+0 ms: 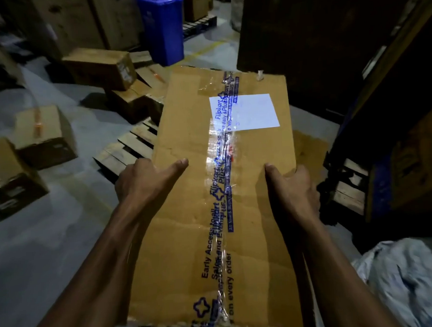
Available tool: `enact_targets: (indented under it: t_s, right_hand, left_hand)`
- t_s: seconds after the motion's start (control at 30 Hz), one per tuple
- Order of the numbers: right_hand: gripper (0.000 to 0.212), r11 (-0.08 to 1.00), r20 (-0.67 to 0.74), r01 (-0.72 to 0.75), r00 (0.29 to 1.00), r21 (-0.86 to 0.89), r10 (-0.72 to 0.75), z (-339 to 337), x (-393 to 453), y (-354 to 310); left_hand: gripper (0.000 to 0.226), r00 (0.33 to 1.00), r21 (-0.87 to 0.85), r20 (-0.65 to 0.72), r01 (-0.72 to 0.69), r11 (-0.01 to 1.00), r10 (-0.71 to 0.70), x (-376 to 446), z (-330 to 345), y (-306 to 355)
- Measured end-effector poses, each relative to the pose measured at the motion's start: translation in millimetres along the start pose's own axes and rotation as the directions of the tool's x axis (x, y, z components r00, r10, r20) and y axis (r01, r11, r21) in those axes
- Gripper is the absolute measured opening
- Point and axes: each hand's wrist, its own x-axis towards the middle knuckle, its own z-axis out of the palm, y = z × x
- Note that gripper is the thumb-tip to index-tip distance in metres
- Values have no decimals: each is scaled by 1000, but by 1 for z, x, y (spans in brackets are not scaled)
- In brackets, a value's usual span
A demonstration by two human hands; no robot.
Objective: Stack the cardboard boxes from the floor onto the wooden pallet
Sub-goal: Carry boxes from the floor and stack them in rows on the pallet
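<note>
Left hand (146, 182): you grip the long box (222, 200), thumb on top.
Right hand (292, 184): grips its opposite edge.
Pallet (131, 147): beyond.

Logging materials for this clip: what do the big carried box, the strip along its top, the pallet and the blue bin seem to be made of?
Big box: brown cardboard, matte, creased and dented. Tape strip: glossy clear plastic with blue print, judging by its glare. Pallet: bare, rough wooden slats. Blue bin: probably moulded plastic, smooth and evenly coloured. The left hand and right hand grip the box's sides.
</note>
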Motion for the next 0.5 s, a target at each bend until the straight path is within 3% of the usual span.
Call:
enact_targets:
  t_s: [0.23, 0.5]
  right_hand:
    - [57, 996, 20, 81, 997, -44, -80, 82, -35, -62]
    - [58, 998, 28, 51, 998, -46, -50, 221, -84, -170]
  left_hand:
    - [69, 999, -22, -13, 36, 999, -36, 48, -36, -94]
    - [66, 999, -94, 19, 33, 995, -31, 156, -94, -227]
